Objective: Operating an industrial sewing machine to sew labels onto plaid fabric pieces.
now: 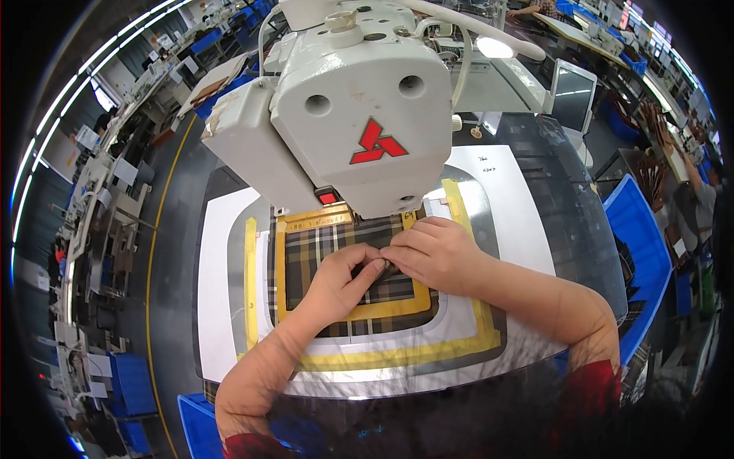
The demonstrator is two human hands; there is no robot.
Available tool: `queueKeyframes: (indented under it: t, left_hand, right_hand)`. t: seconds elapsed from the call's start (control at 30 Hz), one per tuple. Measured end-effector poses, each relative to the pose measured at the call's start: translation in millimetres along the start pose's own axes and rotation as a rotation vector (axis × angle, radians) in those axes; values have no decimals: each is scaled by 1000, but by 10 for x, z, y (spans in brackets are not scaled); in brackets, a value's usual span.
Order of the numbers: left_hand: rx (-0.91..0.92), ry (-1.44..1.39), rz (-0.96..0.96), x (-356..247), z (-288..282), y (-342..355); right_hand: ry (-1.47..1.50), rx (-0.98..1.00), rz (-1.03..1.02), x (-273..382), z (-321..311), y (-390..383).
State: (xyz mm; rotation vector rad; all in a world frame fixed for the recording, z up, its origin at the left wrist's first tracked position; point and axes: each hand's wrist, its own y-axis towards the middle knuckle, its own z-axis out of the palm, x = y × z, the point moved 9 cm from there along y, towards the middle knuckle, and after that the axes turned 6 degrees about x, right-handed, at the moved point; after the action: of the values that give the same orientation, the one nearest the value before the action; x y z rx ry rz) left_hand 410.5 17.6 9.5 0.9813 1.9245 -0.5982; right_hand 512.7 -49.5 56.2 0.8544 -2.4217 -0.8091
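Dark plaid fabric (pixel 321 252) with tan and white stripes lies inside a yellow-edged frame (pixel 367 310) under the white sewing machine head (pixel 359 115). Over the fabric my left hand (pixel 342 279) and my right hand (pixel 436 252) meet, fingertips against fingertips. The fingers of both are pinched together. A small dark bit shows between the tips, too hidden to name. Around the frame runs a white and clear template plate (pixel 229 306) edged with yellow tape (pixel 251 283). A brass-coloured strip (pixel 317 220) lies along the frame's far side.
A blue bin (pixel 638 237) stands off the table's right side, and another blue bin (pixel 197 424) at the lower left. A screen (pixel 572 96) sits at the back right. Other workstations line both sides, with a person (pixel 696 203) at the far right.
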Motion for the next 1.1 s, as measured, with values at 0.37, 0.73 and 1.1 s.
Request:
queueKeyframes:
  t: [0.37,0.73,1.1]
  left_hand:
    - [50,35,6,-30,47,31]
    - [36,-1,19,21,19,3]
    - [10,213,96,-118,53,4]
  right_hand:
    - [111,100,211,-187,171,10]
    - [510,110,526,-387,205,-117]
    - [-152,75,-19,77,149,25]
